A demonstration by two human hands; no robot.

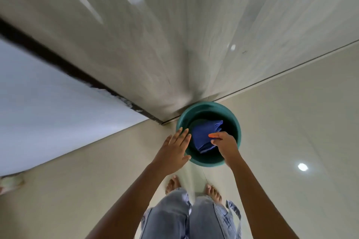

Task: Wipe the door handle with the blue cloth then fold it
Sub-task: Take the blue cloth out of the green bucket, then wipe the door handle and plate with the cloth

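A folded blue cloth [206,135] lies inside a green bucket [227,114] that stands on the floor at the foot of a pale door [174,35]. My right hand [225,144] reaches into the bucket and its fingers pinch the cloth's near edge. My left hand [174,148] is flat and spread, fingers apart, resting at the bucket's left rim and holding nothing. No door handle is in view.
Glossy beige floor tiles [291,132] spread around the bucket. A dark door frame edge [58,62] and a white wall [38,112] run along the left. My bare feet [194,188] stand just behind the bucket. A patterned object [9,182] lies at the far left.
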